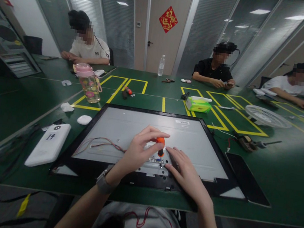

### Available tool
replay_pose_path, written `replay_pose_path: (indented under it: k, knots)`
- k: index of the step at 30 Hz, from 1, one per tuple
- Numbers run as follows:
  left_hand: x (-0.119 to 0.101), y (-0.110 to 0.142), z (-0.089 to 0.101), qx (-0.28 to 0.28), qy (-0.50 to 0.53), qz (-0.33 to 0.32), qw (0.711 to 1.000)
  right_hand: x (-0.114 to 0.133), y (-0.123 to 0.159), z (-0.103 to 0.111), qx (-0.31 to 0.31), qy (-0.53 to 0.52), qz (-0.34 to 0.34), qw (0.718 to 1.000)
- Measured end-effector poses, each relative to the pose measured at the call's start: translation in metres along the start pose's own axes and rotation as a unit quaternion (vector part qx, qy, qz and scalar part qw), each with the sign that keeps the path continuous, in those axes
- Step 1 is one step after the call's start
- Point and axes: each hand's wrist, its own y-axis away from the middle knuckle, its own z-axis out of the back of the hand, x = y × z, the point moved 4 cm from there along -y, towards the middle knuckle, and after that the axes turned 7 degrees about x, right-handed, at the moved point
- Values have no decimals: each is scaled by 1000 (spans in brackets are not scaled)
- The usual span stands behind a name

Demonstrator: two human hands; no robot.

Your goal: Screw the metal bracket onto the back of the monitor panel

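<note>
My left hand [144, 144] grips the orange-and-black handle of a short screwdriver [160, 142] between thumb and fingers. The screwdriver stands nearly upright, its tip down at small metal parts by the front edge of a flat grey panel [193, 138] with a black frame. On the panel, my right hand [185, 167] rests with fingers stretched out, the fingertips close beside the screwdriver's tip. Whether they hold down a small part there, I cannot tell. A bundle of thin coloured wires [103, 141] runs over the panel to the left of my left hand.
Left of the panel lie a white power bank [48, 145] and a round white case [84, 120], with a pink-lidded bottle [88, 83] behind. A black phone [247, 179] lies to the right. Beyond are a green tissue pack [198, 104] and a white fan grille [266, 116]. Several people sit across.
</note>
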Motion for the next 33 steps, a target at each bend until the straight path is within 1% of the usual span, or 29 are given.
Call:
replay_pose_path:
  k: [2, 6, 11, 16, 20, 22, 24, 26, 30, 31, 33]
  knots:
    - [0, 0, 2, -9, -10, -2, 1000, 0, 0, 0, -1, 2, 2, 1000]
    - [-1, 0, -2, 41, 28, 7, 999, -1, 0, 0, 0, 4, 7, 1000]
    - [-1, 1, 0, 15, -1, -4, 1000, 0, 0, 1, -4, 5, 6, 1000]
    - [0, 1, -4, 47, 39, 7, 998, 0, 1, 0, -3, 8, 8, 1000]
    - [0, 2, -1, 31, 25, 1, 999, -1, 1, 0, -7, 12, 8, 1000]
    - [-1, 2, -2, 44, 18, -4, 999, -2, 2, 0, -10, 12, 10, 1000]
    - [-2, 2, -4, 73, 26, -7, 997, -2, 2, 0, -15, 11, 15, 1000]
    - [-3, 2, -6, 81, 34, -9, 996, -2, 2, 0, -17, 8, 19, 1000]
    - [-2, 1, -3, 23, -1, -6, 1000, -1, 1, 0, -13, 4, 17, 1000]
    - [-2, 1, -2, 15, -5, -3, 1000, -1, 1, 0, -11, 3, 15, 1000]
    - [-1, 1, -2, 22, 5, 8, 1000, 0, 0, 0, -8, 2, 13, 1000]
